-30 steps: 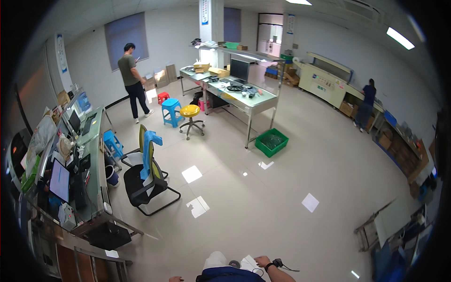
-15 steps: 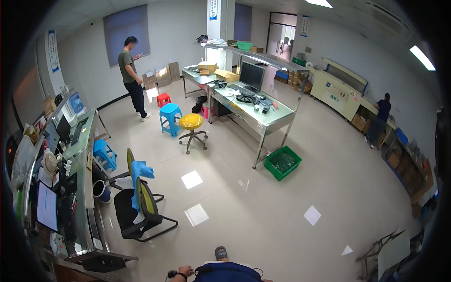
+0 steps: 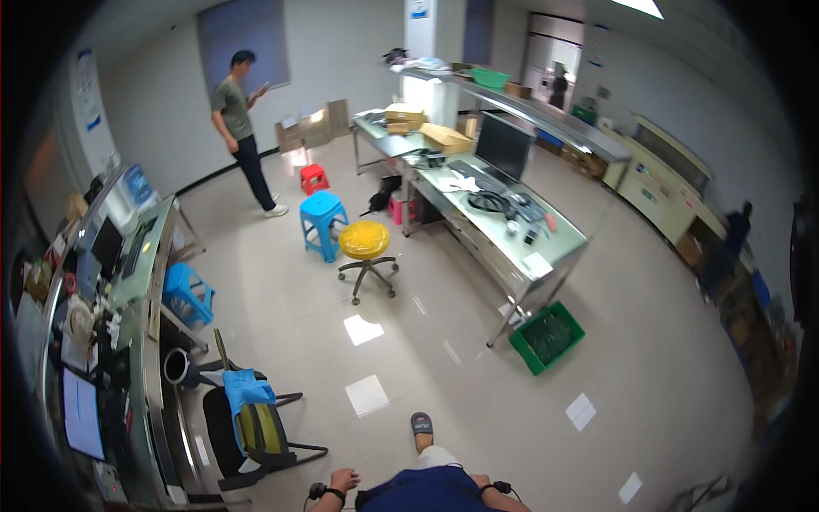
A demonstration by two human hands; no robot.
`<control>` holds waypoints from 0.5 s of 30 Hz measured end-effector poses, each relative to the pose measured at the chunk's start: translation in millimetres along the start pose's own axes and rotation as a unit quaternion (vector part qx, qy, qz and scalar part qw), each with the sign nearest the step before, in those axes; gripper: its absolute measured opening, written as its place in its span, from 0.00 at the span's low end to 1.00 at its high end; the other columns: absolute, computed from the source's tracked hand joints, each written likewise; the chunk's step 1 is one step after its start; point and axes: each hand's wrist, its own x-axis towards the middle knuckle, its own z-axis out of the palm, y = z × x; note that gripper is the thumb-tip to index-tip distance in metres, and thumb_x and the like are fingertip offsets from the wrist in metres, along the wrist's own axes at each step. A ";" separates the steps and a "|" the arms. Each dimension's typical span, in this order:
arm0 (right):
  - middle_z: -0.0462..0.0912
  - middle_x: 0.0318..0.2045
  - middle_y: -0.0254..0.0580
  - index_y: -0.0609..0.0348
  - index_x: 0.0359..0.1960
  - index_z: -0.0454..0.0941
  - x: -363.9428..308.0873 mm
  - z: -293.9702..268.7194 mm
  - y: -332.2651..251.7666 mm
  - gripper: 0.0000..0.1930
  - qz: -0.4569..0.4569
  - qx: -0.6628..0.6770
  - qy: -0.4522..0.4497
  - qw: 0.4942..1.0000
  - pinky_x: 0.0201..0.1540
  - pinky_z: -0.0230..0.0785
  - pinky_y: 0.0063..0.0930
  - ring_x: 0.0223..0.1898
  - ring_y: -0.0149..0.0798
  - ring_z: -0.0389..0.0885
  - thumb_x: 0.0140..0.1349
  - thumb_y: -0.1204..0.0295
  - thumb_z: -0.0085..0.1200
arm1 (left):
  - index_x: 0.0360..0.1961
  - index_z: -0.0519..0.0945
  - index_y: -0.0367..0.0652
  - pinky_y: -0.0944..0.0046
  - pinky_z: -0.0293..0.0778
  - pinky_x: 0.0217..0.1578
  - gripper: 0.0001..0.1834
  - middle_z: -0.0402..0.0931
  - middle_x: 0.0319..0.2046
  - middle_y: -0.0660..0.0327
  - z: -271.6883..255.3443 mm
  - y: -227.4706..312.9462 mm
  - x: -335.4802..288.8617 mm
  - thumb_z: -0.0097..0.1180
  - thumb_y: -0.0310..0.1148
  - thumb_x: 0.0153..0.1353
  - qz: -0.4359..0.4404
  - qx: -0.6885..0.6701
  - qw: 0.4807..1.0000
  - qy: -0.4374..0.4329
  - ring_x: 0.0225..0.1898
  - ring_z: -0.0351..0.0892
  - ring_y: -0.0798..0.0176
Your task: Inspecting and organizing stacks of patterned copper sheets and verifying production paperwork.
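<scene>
At the lower edge, my left hand (image 3: 345, 479) hangs beside my dark blue top (image 3: 420, 493). Its fingers are loosely bent and a little apart, with nothing seen in them. My right hand (image 3: 479, 481) is close against the other side of the top, its fingers mostly hidden. Each wrist carries a dark band with a small black device. Ahead of me one foot in a grey slipper (image 3: 421, 422) is on the floor. Neither hand touches any furniture; the nearest piece is a black and yellow-green office chair (image 3: 262, 431) with a blue cloth over it, to the left.
A yellow round stool (image 3: 364, 241) and blue stool (image 3: 322, 224) stand ahead. Right of them is a glass-topped workbench (image 3: 546, 243) with a monitor, a green crate (image 3: 547, 338) at its foot. Desks line the left. One person (image 3: 235, 128) stands holding a phone; another (image 3: 728, 247) is at right.
My view has moved forward and turned slightly; the chair, stools and bench appear nearer. My right hand has come into view. A figure now shows in the far doorway.
</scene>
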 end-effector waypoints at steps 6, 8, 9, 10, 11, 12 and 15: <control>0.82 0.34 0.52 0.65 0.35 0.77 229.4 -117.9 -20.9 0.11 -0.034 0.159 -0.010 0.987 0.26 0.76 0.33 0.28 0.44 0.82 0.61 0.70 0.46 | 0.45 0.73 0.37 0.52 0.77 0.29 0.14 0.77 0.39 0.49 -14.7 6.1 50.4 0.49 0.32 0.60 -0.070 -0.154 0.981 0.090 0.37 0.80 0.49; 0.82 0.32 0.51 0.66 0.35 0.76 259.6 -158.9 -94.6 0.11 -0.126 0.017 -0.032 0.991 0.25 0.76 0.32 0.27 0.43 0.82 0.61 0.70 0.47 | 0.45 0.74 0.38 0.52 0.77 0.29 0.15 0.78 0.38 0.50 -20.1 12.4 44.1 0.50 0.34 0.59 -0.078 -0.197 0.969 0.128 0.36 0.80 0.50; 0.82 0.32 0.50 0.67 0.36 0.76 250.3 -196.4 -150.5 0.11 -0.047 0.128 -0.042 0.990 0.26 0.76 0.32 0.27 0.43 0.82 0.60 0.70 0.47 | 0.45 0.73 0.36 0.55 0.78 0.30 0.14 0.78 0.38 0.51 -20.3 27.6 33.5 0.48 0.32 0.61 -0.088 -0.215 0.958 0.170 0.34 0.81 0.52; 0.82 0.32 0.50 0.67 0.36 0.76 251.0 -226.6 -195.2 0.11 -0.056 0.109 -0.047 0.991 0.26 0.76 0.32 0.27 0.43 0.82 0.60 0.70 0.47 | 0.46 0.72 0.33 0.58 0.78 0.30 0.14 0.77 0.37 0.51 -10.8 56.1 22.5 0.46 0.30 0.62 -0.095 -0.229 0.948 0.202 0.33 0.81 0.54; 0.82 0.33 0.50 0.67 0.38 0.76 253.6 -249.6 -239.5 0.12 -0.039 0.178 -0.026 0.983 0.27 0.77 0.32 0.28 0.43 0.82 0.60 0.70 0.48 | 0.46 0.72 0.33 0.58 0.78 0.30 0.14 0.77 0.37 0.51 -7.0 63.7 27.3 0.46 0.30 0.62 -0.099 -0.253 0.939 0.209 0.33 0.81 0.54; 0.82 0.33 0.50 0.68 0.40 0.76 256.6 -267.6 -270.1 0.12 -0.016 0.253 0.001 0.967 0.29 0.77 0.32 0.28 0.42 0.82 0.60 0.70 0.49 | 0.45 0.72 0.34 0.57 0.77 0.29 0.13 0.78 0.36 0.51 -5.9 78.3 38.3 0.47 0.30 0.61 -0.103 -0.238 0.945 0.200 0.31 0.81 0.53; 0.81 0.34 0.51 0.71 0.42 0.75 275.3 -298.2 -356.2 0.14 -0.052 0.271 0.017 0.961 0.31 0.77 0.33 0.30 0.44 0.83 0.60 0.71 0.48 | 0.45 0.72 0.36 0.57 0.77 0.27 0.14 0.78 0.34 0.52 0.1 136.9 74.6 0.49 0.32 0.60 -0.088 -0.217 0.954 0.184 0.30 0.81 0.53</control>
